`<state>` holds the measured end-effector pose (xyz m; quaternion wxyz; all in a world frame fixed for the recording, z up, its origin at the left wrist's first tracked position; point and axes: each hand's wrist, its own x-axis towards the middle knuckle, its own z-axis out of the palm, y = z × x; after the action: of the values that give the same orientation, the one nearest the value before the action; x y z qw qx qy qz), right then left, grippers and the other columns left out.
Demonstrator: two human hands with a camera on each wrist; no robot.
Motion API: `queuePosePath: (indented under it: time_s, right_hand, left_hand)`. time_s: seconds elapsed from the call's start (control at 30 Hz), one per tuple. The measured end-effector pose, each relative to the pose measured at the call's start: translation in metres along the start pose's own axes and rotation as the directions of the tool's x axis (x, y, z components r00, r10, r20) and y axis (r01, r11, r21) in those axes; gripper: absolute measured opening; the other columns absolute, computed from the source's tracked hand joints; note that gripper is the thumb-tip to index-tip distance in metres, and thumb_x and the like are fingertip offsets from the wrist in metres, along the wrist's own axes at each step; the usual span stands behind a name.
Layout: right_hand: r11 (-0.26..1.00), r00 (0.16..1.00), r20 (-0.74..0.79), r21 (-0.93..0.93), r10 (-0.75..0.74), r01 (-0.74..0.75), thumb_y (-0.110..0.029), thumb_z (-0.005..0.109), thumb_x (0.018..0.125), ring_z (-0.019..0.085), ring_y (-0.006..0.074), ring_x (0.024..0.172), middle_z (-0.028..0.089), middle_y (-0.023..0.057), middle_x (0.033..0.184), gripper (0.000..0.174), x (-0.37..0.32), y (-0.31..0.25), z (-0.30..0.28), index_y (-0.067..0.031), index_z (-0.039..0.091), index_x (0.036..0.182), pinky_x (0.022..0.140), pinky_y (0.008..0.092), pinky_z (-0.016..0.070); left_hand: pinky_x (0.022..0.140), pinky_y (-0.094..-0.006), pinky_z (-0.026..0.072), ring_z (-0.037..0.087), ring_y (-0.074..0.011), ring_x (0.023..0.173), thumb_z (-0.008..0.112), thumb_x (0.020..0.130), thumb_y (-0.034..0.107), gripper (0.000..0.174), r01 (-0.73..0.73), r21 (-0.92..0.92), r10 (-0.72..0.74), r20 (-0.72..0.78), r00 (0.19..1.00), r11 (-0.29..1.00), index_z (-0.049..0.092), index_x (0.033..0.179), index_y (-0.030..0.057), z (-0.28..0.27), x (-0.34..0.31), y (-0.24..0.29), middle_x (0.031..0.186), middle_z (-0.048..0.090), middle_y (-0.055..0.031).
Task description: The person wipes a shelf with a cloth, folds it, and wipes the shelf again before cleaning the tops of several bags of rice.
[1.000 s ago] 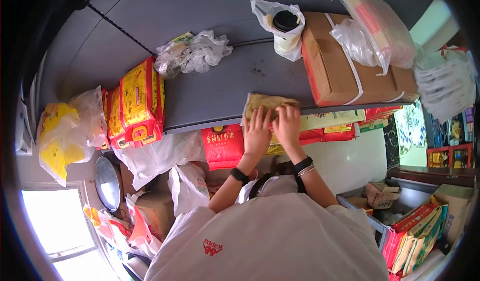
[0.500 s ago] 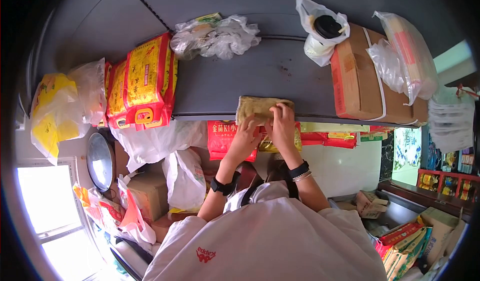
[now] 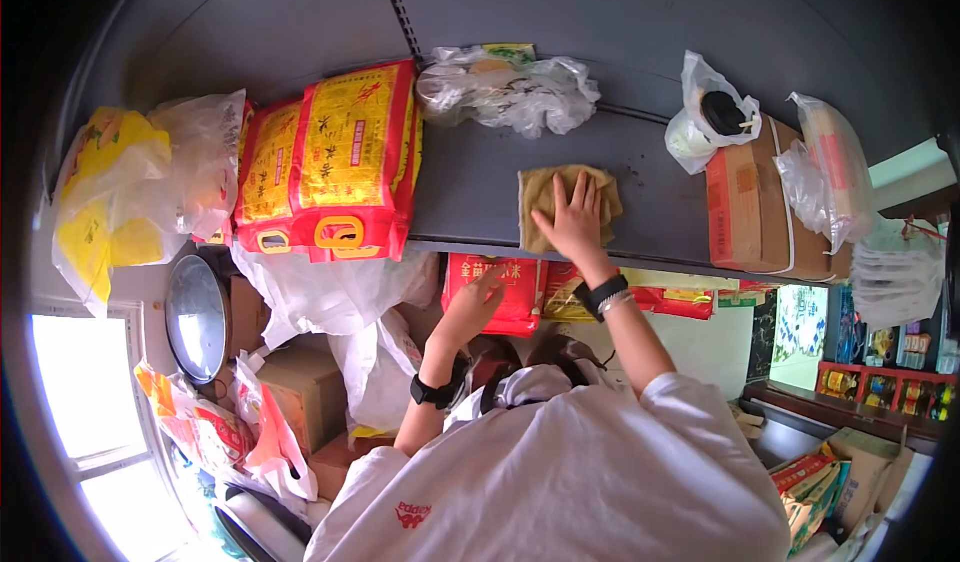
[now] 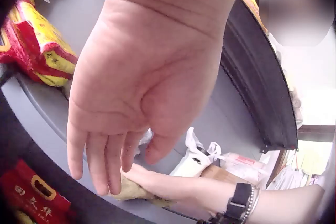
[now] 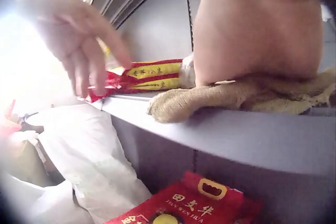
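A tan cloth (image 3: 537,190) lies folded on the grey shelf (image 3: 470,182), close to its front edge. My right hand (image 3: 577,220) presses flat on it with the fingers spread. Off the shelf, in front of a red bag of millet (image 3: 515,307), hangs my left hand (image 3: 470,312), holding nothing. The left wrist view shows that left hand (image 4: 142,82) palm side, with relaxed fingers. In the right wrist view the cloth (image 5: 178,103) bunches up beneath the right hand (image 5: 257,35).
Red and yellow bags (image 3: 340,152) stand at the shelf's left. Crumpled plastic bags (image 3: 510,92) lie at the back. A bagged cup (image 3: 722,114) and a cardboard box (image 3: 745,207) sit at the right. White plastic bags (image 3: 375,372) hang below.
My left hand has come off the cloth and dropped left of it. The right hand has gone from gripping the cloth's edge to lying flat on it, farther onto the shelf. The view has shifted left.
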<state>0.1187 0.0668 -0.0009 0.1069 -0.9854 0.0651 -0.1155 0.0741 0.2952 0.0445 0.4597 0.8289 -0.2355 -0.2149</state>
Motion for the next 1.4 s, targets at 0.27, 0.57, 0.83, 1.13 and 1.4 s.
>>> queuePosePath:
  time_s: [0.27, 0.57, 0.83, 1.13, 1.4]
  right_hand:
    - [0.970, 0.983, 0.094, -0.202, 0.160, -0.138, -0.048, 0.049, 0.084, 0.026, 0.0513, 0.126, 0.023, 0.0378, 0.137, 0.070, 0.064, -0.059, 0.023, -0.0034, 0.035, 0.136, 0.106, 0.0537, 0.0214]
    - [0.967, 0.982, -0.035, 0.168, -0.187, 0.190, -0.031, 0.062, 0.079, 0.034, 0.0359, 0.128, 0.034, 0.0146, 0.140, 0.058, -0.015, -0.079, -0.003, -0.0160, 0.043, 0.132, 0.104, 0.0468, 0.0297]
    - [0.960, 0.970, -0.061, -0.144, 0.234, -0.240, -0.031, 0.057, 0.081, 0.032, 0.0373, 0.129, 0.031, 0.0184, 0.142, 0.059, -0.020, 0.057, -0.015, -0.0134, 0.038, 0.134, 0.104, 0.0459, 0.0303]
    - [0.978, 0.986, -0.105, -0.147, 0.133, -0.147, -0.043, 0.057, 0.078, 0.029, 0.0467, 0.127, 0.029, 0.0301, 0.137, 0.068, 0.022, -0.062, 0.015, -0.0017, 0.040, 0.130, 0.101, 0.0598, 0.0249]
    - [0.931, 0.966, -0.145, 0.270, -0.214, 0.247, -0.023, 0.062, 0.075, 0.032, 0.0347, 0.129, 0.035, 0.0179, 0.138, 0.056, -0.027, -0.127, 0.018, -0.0086, 0.045, 0.127, 0.107, 0.0479, 0.0256]
  left_hand:
    - [0.077, -0.0337, 0.0491, 0.064, -0.0294, 0.091, 0.050, 0.088, 0.007, 0.031, 0.101, -0.082, -0.105, -0.043, 0.994, 0.992, 0.050, 0.119, 0.0020, -0.042, -0.027, -0.039, 0.097, 0.065, -0.0177]
    - [0.081, -0.0297, 0.0481, 0.063, -0.0202, 0.090, 0.040, 0.088, -0.005, 0.030, 0.003, -0.307, -0.014, -0.033, 0.999, 0.952, 0.050, 0.116, -0.0035, -0.073, -0.030, -0.101, 0.095, 0.064, -0.0129]
    - [0.081, -0.0292, 0.0487, 0.062, -0.0197, 0.093, 0.037, 0.087, -0.006, 0.032, 0.114, -0.166, -0.114, 0.012, 0.993, 0.980, 0.052, 0.114, -0.0015, -0.107, -0.039, -0.132, 0.094, 0.064, -0.0113]
    - [0.081, -0.0285, 0.0488, 0.063, -0.0177, 0.090, 0.044, 0.087, -0.004, 0.029, 0.056, -0.122, -0.059, -0.016, 0.998, 0.991, 0.053, 0.115, -0.0001, -0.101, -0.022, -0.095, 0.094, 0.065, -0.0104]
    - [0.080, -0.0270, 0.0484, 0.063, -0.0157, 0.090, 0.047, 0.086, -0.004, 0.031, -0.019, -0.078, 0.018, -0.008, 1.000, 0.997, 0.052, 0.116, -0.0009, -0.063, -0.004, -0.076, 0.095, 0.065, -0.0096]
